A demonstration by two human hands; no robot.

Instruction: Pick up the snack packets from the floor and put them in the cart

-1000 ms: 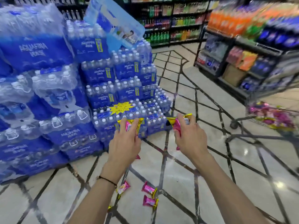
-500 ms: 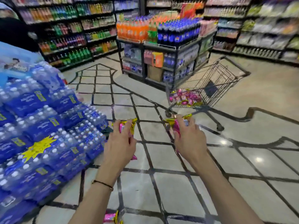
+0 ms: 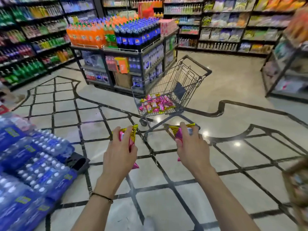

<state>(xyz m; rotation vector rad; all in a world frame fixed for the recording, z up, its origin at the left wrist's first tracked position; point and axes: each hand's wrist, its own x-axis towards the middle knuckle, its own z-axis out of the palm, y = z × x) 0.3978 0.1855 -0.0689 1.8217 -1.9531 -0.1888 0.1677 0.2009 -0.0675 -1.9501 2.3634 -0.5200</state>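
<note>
Head view: my left hand (image 3: 119, 151) and right hand (image 3: 191, 147) each grip pink-and-gold snack packets (image 3: 177, 133). Step in hand is carrying; next I judge both loads need releasing over the wire cart (image 3: 188, 77).

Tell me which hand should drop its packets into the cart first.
Right, narrowly. Both hands grip packets, but the right hand is roughly in line with the cart basket, while the left hand sits off to the cart's left side and would likely need to reach across more.
</note>
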